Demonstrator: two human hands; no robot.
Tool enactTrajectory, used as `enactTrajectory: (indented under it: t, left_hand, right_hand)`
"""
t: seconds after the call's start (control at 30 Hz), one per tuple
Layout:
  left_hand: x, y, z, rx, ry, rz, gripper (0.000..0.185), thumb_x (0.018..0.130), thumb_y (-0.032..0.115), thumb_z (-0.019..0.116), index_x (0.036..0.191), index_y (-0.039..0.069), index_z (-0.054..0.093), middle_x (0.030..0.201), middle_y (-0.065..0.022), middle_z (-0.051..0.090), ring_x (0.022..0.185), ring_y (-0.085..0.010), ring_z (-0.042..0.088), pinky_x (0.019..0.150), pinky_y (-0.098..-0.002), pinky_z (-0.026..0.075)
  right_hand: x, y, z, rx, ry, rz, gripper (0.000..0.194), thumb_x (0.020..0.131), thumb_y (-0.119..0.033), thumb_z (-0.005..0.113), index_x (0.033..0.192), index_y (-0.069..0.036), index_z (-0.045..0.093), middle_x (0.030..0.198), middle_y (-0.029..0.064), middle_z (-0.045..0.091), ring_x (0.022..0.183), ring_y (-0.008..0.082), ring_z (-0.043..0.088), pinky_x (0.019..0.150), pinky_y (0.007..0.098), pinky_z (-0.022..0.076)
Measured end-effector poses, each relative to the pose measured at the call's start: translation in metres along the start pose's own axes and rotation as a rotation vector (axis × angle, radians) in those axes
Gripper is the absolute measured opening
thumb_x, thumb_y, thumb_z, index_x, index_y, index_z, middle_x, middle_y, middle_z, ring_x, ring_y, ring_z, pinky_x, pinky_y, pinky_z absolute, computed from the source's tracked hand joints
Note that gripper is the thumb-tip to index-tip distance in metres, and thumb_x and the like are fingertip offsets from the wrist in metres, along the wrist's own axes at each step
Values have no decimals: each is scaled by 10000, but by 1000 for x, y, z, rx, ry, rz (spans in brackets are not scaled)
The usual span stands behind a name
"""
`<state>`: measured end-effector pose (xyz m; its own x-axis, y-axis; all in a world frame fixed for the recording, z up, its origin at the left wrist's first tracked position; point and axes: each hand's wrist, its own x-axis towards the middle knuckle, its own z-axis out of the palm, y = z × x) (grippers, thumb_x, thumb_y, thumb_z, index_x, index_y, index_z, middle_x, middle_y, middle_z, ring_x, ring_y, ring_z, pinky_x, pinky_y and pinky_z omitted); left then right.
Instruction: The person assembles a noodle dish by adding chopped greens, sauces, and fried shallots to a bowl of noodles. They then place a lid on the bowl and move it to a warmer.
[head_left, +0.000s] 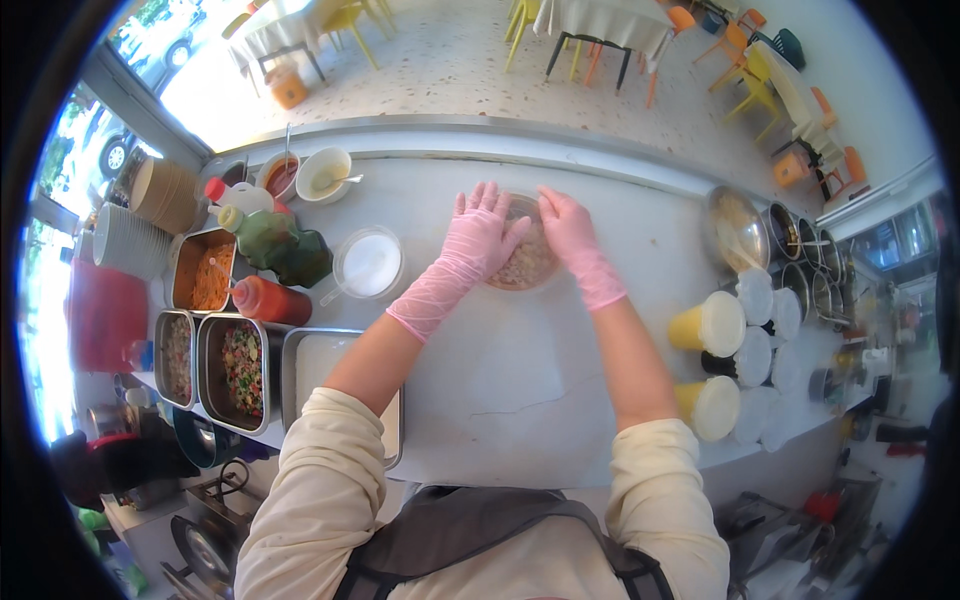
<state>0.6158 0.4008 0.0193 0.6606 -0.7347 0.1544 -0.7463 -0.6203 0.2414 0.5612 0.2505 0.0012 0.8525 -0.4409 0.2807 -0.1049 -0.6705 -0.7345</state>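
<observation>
A round bowl stands on the white worktop before me and holds pale, crumbly food. My left hand, in a pink disposable glove, lies flat over the bowl's left side. Its fingers point away from me, and the thumb is spread over the food. At the right rim is my right hand, gloved alike, with its fingers close together; whether it grips the rim cannot be seen. Left of the bowl stands a clear tub of white powder or grains, with a handle sticking out over its edge.
Metal pans of orange shreds and chopped vegetables line the left, near a red squeeze bottle and green bottle. Two bowls stand behind. Lidded yellow tubs and a steel bowl are right. A ledge bounds the back.
</observation>
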Motion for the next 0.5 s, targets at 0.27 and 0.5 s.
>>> enactTrajectory:
  t: [0.27,0.5]
  left_hand:
    - [-3,-4,-30,182,-336,195,1240,540,759,558,1351,-67,112,1394,-296,93,1309,-412,79,1066,-468,118]
    - [-5,-2,-26,227,-299,212,1295,495,790,561,1349,-76,118,1391,-291,121,1309,-413,92,1061,-471,128]
  right_hand:
    - [-1,0,2,-259,-135,-266,429,875,-321,437,1211,-60,485,1252,113,475,1171,303,415,983,366,328]
    - [-2,2,1,-238,-181,-242,446,874,-327,444,1235,-65,460,1274,118,453,1210,311,372,1009,361,308]
